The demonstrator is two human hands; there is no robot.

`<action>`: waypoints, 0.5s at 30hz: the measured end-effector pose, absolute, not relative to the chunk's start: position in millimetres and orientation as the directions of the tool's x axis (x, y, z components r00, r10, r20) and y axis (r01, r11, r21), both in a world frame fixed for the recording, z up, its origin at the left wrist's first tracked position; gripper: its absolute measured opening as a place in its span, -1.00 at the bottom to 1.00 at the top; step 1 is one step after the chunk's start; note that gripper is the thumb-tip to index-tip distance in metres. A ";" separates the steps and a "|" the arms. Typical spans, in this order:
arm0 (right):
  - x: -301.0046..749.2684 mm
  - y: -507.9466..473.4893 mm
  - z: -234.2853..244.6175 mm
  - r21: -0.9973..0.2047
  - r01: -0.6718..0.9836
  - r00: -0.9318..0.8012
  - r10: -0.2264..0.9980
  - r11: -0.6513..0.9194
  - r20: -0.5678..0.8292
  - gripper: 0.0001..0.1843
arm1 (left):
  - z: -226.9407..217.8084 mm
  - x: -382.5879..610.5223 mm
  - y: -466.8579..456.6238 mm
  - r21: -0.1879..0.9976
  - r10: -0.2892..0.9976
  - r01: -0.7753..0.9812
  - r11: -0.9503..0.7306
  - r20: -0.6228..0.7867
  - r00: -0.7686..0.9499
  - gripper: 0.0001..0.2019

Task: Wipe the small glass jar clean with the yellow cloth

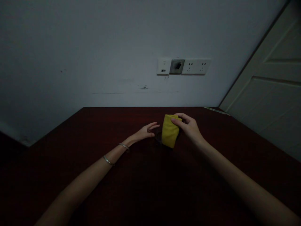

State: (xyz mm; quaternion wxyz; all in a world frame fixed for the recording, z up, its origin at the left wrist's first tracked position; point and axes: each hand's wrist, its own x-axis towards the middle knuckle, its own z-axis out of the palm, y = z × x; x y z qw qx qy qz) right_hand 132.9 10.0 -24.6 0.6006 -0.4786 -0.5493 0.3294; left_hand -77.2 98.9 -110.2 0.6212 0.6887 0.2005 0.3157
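Note:
A yellow folded piece, apparently cloth [169, 133], stands upright over the dark red table. Its upper right corner is pinched between the thumb and fingers of my right hand [189, 127]. My left hand [145, 131] is just to the left of the yellow cloth, fingers stretched out and apart, not touching it. Beside the cloth's lower left edge is a dark rounded shape [158, 138], too dim to make out. Two thin bangles [108, 161] circle my left forearm.
The dark red table [113, 119] meets a pale wall [105, 47] at the back. Sockets and switch plates [196, 67] are set in the wall. A panelled white door [277, 81] borders the table on the right. A thin strip [216, 110] lies along the far right edge.

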 end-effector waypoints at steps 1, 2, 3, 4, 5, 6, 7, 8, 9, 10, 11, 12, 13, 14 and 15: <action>128.6 12.0 -24.2 -0.934 0.126 0.183 0.918 0.334 0.352 -0.65 | -107.2 -78.1 100.1 0.975 0.693 -0.163 -0.151 0.222 0.686 -0.14; 124.4 13.6 -23.9 -0.931 0.123 0.185 0.914 0.343 0.362 -0.66 | -103.3 -78.4 100.4 0.965 0.722 -0.215 -0.153 0.257 0.642 -0.20; 120.3 14.7 -23.6 -0.927 0.122 0.186 0.909 0.354 0.372 -0.68 | -98.6 -78.1 99.8 0.954 0.753 -0.264 -0.145 0.279 0.596 -0.26; 116.5 15.4 -23.3 -0.923 0.122 0.184 0.905 0.365 0.383 -0.69 | -93.5 -77.3 98.3 0.947 0.777 -0.295 -0.125 0.278 0.564 -0.30; 113.0 15.7 -23.0 -0.918 0.124 0.179 0.902 0.376 0.394 -0.69 | -88.1 -76.2 96.1 0.948 0.797 -0.303 -0.096 0.255 0.548 -0.34; 109.8 15.7 -22.7 -0.913 0.127 0.171 0.898 0.388 0.406 -0.69 | -82.8 -74.8 93.2 0.953 0.816 -0.295 -0.064 0.220 0.534 -0.37; 107.2 15.6 -22.4 -0.907 0.131 0.162 0.894 0.400 0.418 -0.70 | -77.6 -73.5 90.0 0.954 0.832 -0.296 -0.048 0.202 0.517 -0.38; 105.0 15.4 -22.1 -0.900 0.138 0.156 0.889 0.413 0.431 -0.70 | -72.9 -72.2 86.7 0.953 0.834 -0.300 -0.036 0.194 0.516 -0.38; 103.3 15.3 -21.9 -0.893 0.146 0.155 0.882 0.426 0.446 -0.70 | -68.7 -71.0 83.5 0.951 0.827 -0.308 -0.024 0.192 0.528 -0.39; 102.2 15.2 -21.8 -0.885 0.157 0.158 0.873 0.438 0.461 -0.70 | -65.2 -69.9 80.6 0.950 0.816 -0.313 -0.017 0.194 0.545 -0.39; 101.5 15.4 -21.9 -0.877 0.169 0.163 0.865 0.450 0.475 -0.71 | -62.3 -68.8 78.1 0.952 0.799 -0.307 -0.012 0.194 0.569 -0.40; 101.3 15.7 -22.3 -0.869 0.182 0.167 0.857 0.460 0.488 -0.72 | -60.2 -67.6 75.9 0.956 0.787 -0.293 -0.013 0.190 0.587 -0.41; 101.3 16.2 -23.0 -0.863 0.194 0.171 0.850 0.467 0.498 -0.73 | -58.8 -66.0 74.0 0.962 0.783 -0.271 -0.022 0.185 0.594 -0.43; 101.6 16.9 -23.9 -0.858 0.204 0.171 0.845 0.472 0.506 -0.73 | -58.0 -64.1 72.1 0.968 0.787 -0.246 -0.040 0.182 0.589 -0.44; 102.0 17.8 -25.0 -0.854 0.213 0.170 0.843 0.474 0.510 -0.74 | -57.7 -61.9 70.2 0.973 0.800 -0.223 -0.065 0.185 0.571 -0.46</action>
